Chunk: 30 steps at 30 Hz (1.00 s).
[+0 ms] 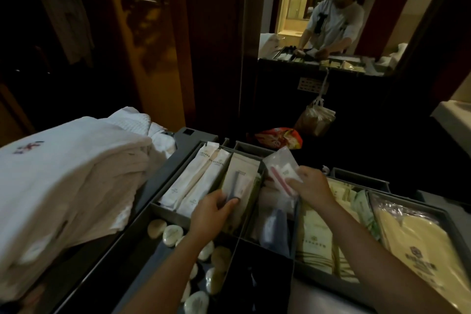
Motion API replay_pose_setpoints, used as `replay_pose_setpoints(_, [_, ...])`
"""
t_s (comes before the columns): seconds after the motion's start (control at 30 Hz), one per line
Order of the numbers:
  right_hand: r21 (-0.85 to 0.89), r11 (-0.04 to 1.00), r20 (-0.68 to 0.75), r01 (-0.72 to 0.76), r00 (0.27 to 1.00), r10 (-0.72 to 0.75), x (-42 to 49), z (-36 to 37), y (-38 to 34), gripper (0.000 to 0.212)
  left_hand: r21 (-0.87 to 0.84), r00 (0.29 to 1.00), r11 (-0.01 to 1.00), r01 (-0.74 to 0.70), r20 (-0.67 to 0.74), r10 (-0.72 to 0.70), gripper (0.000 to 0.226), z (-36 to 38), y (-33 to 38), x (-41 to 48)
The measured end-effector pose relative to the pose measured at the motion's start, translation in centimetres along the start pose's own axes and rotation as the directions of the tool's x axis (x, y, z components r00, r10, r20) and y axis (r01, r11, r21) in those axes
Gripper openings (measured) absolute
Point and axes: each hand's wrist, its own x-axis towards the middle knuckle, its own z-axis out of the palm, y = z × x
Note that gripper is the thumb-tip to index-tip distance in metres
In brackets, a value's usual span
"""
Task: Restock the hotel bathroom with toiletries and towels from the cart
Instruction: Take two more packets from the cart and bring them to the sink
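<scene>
My right hand [312,187] pinches a clear toothbrush packet [281,171] above the cart tray [377,182] while my left hand [212,213], fingers curled, grips a small tube [235,187] at 11 o'clock of it — either could slip back among the sachets — folded towels [68,183] wait at 9 o'clock in a dim hallway.

Dim, warm light; blurred edges

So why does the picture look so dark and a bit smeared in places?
In the head view the light is dim and yellowish; the closet side at upper left is nearly black. The left hand and the packet it grips are motion-blurred, as is the clear packet in the right hand. The wide lens bends the cart tray edges.
</scene>
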Motion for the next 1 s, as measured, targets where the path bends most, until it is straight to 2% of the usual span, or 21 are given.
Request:
replay_pose_setpoints(0.1, [0.270, 0.962, 0.038, -0.041, 0.999, 0.032, -1.6, -1.1, -1.9, 0.014, -0.227, 0.997, 0.971, 0.067, 0.051, -0.057, 0.031, -1.2, 0.6, 0.0])
replay_pose_setpoints(0.2, [0.411, 0.911, 0.051, -0.016, 0.999, -0.005, -3.8, -1.7, -4.1, 0.022, -0.377, 0.995, 0.921, 0.097, 0.062, -0.080, 0.030, -2.4, 1.2, -1.0])
replay_pose_setpoints(0.33, [0.524, 0.852, 0.122, -0.005, 0.990, -0.069, -6.7, -1.5, -7.4, 0.015, -0.479, 0.995, 0.874, 0.077, 0.093, -0.037, 0.020, -5.6, 2.1, -3.0])
replay_pose_setpoints(0.47, [0.602, 0.799, 0.163, -0.015, 0.981, -0.104, -9.2, 0.6, -11.6, 0.014, -0.558, 0.997, 0.830, 0.009, 0.071, 0.037, 0.020, -11.0, 2.1, -5.7])
replay_pose_setpoints(0.57, [0.654, 0.752, 0.218, -0.078, 0.972, -0.090, -10.8, 3.1, -14.9, 0.017, -0.562, 1.000, 0.826, 0.027, 0.017, -0.022, 0.006, -15.3, 1.0, -8.2])
replay_pose_setpoints(0.63, [0.670, 0.737, 0.261, -0.084, 0.957, -0.128, -12.1, 4.8, -17.3, 0.015, -0.560, 0.997, 0.827, 0.059, -0.002, -0.073, 0.005, -18.0, -0.4, -10.0])
replay_pose_setpoints(0.8, [0.643, 0.765, 0.375, -0.036, 0.886, -0.274, -15.6, 9.4, -23.2, 0.010, -0.461, 0.981, 0.883, 0.085, -0.118, -0.156, 0.011, -25.0, -4.0, -16.1])
replay_pose_setpoints(0.93, [0.644, 0.763, 0.496, -0.052, 0.788, -0.364, -19.1, 13.4, -27.4, 0.009, -0.521, 0.941, 0.850, 0.071, -0.247, -0.230, 0.004, -28.8, -7.0, -21.5])
replay_pose_setpoints(1.0, [0.654, 0.750, 0.569, -0.101, 0.719, -0.400, -20.9, 15.4, -29.3, 0.009, -0.547, 0.902, 0.830, 0.110, -0.296, -0.315, 0.008, -29.9, -8.6, -24.4])
